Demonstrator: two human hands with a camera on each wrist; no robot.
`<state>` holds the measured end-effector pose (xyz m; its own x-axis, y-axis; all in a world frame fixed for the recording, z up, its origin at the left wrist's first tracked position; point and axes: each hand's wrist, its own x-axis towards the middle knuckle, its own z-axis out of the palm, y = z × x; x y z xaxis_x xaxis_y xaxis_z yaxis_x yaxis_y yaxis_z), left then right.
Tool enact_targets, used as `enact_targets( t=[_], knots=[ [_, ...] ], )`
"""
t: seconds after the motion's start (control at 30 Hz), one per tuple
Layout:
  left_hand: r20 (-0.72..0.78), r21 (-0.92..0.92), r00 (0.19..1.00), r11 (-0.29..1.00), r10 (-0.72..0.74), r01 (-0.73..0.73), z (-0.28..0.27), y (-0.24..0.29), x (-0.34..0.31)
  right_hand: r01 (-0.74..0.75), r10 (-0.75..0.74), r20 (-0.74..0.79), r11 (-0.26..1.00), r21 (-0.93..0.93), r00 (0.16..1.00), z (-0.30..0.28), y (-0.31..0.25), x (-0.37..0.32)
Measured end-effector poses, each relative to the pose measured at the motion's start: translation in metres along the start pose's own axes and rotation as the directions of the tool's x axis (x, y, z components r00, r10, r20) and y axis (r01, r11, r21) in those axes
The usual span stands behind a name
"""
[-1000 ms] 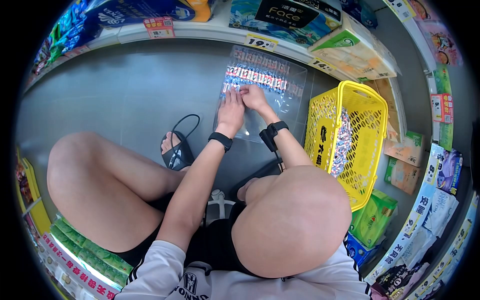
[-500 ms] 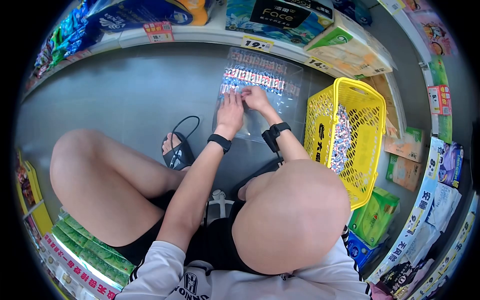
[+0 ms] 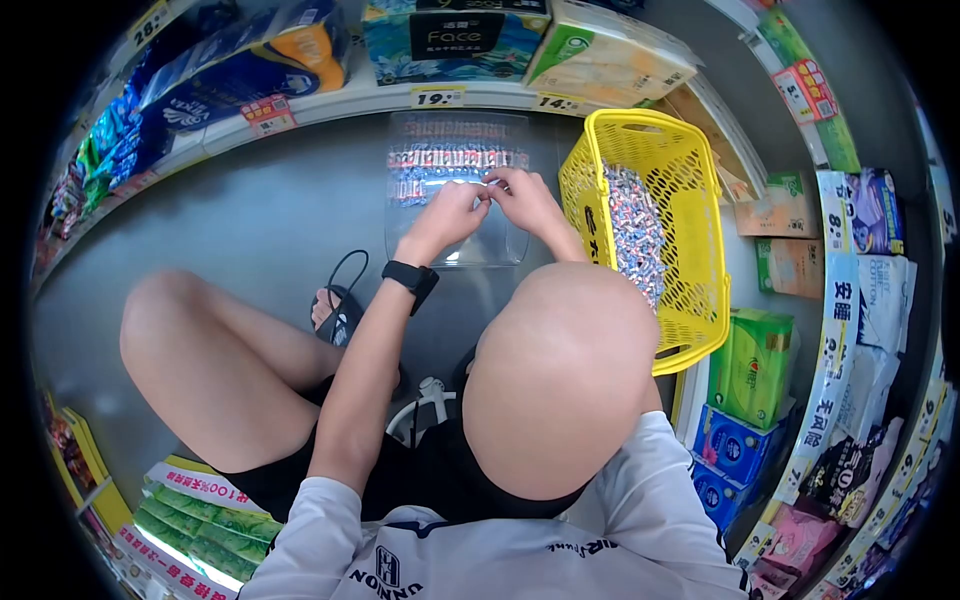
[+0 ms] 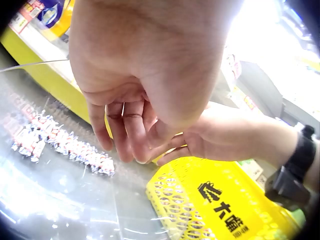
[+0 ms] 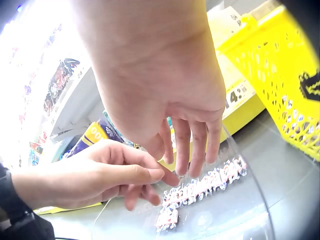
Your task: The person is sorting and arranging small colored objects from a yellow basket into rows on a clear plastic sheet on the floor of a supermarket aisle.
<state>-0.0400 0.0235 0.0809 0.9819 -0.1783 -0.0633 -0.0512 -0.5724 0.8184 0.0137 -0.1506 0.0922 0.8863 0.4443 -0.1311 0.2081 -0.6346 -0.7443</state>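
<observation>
A clear plastic tray on the floor holds a long row of small wrapped candies, with a shorter group at its left. Above the tray the left hand and right hand meet at the fingertips. In the right wrist view the left hand has its thumb against its index finger; whether something is pinched there is hidden. The right hand's fingers hang loosely, with nothing visible in them. The candy row shows through the plastic in the left wrist view.
A yellow basket with many loose candies stands right of the tray. Shelves with tissue packs run behind it and along the right. A sandalled foot is on the floor at left, below the tray.
The head view has turned right, shifting the scene left. The left hand has left the shorter candy group and moved over to the right hand, its fingers now bent inward.
</observation>
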Motion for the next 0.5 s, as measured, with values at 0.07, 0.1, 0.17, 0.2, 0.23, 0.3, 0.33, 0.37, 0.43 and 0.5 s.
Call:
enact_targets(
  t=[0.07, 0.1, 0.17, 0.2, 0.23, 0.3, 0.33, 0.37, 0.43, 0.5],
  knots=[
    [-0.032, 0.079, 0.985, 0.983, 0.167, -0.164, 0.001, 0.017, 0.007, 0.028, -0.03, -0.018, 0.991, -0.129, 0.999, -0.017, -0.003, -0.019],
    [-0.016, 0.08, 0.984, 0.981, 0.178, -0.176, 0.0, 0.027, 0.008, 0.015, -0.019, -0.034, 0.992, -0.125, 0.999, -0.025, -0.006, -0.027],
    [0.017, 0.089, 0.968, 0.964, 0.25, -0.251, -0.004, 0.05, 0.011, 0.11, -0.124, -0.052, 0.971, -0.214, 0.991, -0.04, -0.008, -0.041],
    [0.038, 0.105, 0.963, 0.958, 0.266, -0.268, -0.006, 0.061, 0.012, 0.16, -0.181, -0.067, 0.958, -0.237, 0.981, -0.047, -0.012, -0.045],
    [0.052, 0.102, 0.959, 0.954, 0.279, -0.283, -0.006, 0.07, 0.015, 0.146, -0.169, -0.083, 0.96, -0.239, 0.982, -0.055, -0.015, -0.052],
    [0.021, 0.097, 0.931, 0.926, 0.364, -0.364, -0.003, 0.087, 0.019, 0.22, -0.283, -0.203, 0.932, -0.287, 0.937, -0.073, -0.023, -0.065],
    [0.045, 0.108, 0.927, 0.921, 0.371, -0.374, -0.002, 0.095, 0.022, 0.222, -0.314, -0.283, 0.923, -0.314, 0.906, -0.078, -0.022, -0.07],
    [0.055, 0.103, 0.924, 0.919, 0.378, -0.381, 0.0, 0.103, 0.025, 0.21, -0.305, -0.291, 0.926, -0.315, 0.907, -0.086, -0.022, -0.074],
    [0.044, 0.123, 0.871, 0.863, 0.488, -0.49, 0.009, 0.115, 0.028, 0.083, -0.175, -0.312, 0.954, -0.289, 0.934, -0.099, -0.02, -0.084],
    [0.075, 0.093, 0.838, 0.833, 0.54, -0.545, 0.021, 0.124, 0.034, 0.018, -0.114, -0.329, 0.96, -0.28, 0.937, -0.112, -0.011, -0.093]
  ],
)
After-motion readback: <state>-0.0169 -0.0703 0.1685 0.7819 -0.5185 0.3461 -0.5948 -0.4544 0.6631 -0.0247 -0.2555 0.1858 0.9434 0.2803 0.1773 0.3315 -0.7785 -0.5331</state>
